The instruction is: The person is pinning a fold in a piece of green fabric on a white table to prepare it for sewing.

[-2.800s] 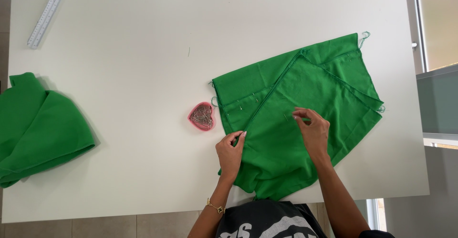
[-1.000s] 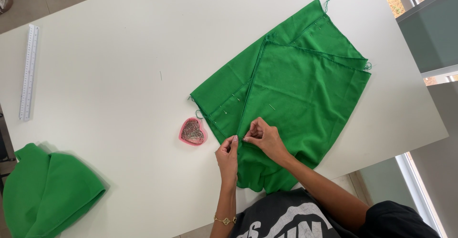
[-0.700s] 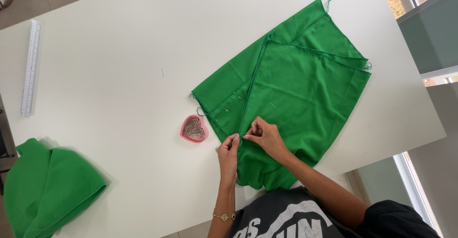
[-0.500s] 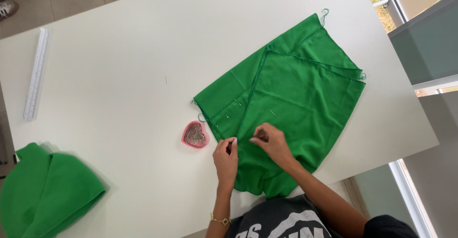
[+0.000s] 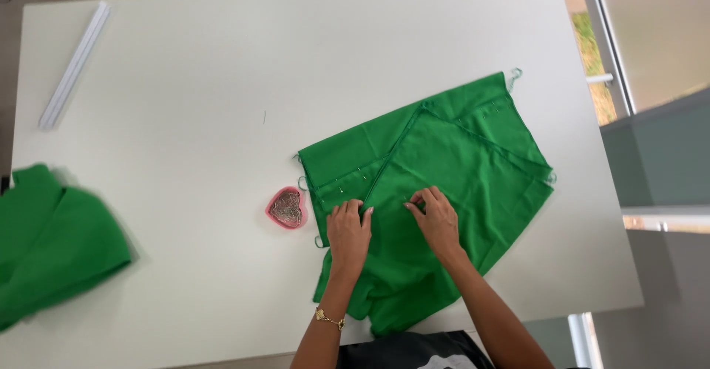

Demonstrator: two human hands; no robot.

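Note:
A folded piece of green fabric (image 5: 451,154) lies flat on the white table (image 5: 222,80), with small pins along its left edge. My left hand (image 5: 347,230) rests on the fabric near that pinned edge, fingers pressing down. My right hand (image 5: 435,217) sits just to the right on the cloth, fingertips pinched at a fold. A pink heart-shaped dish of pins (image 5: 285,208) stands right beside the fabric, left of my left hand.
A second heap of green fabric (image 5: 52,243) lies at the table's left edge. A long white ruler (image 5: 74,64) lies at the far left corner. A window and a grey ledge (image 5: 658,154) are to the right of the table.
My view has swung so the fabric looks less tilted. My hands have moved slightly apart along the fold; 2.8 s ago the right hand was further right on the cloth.

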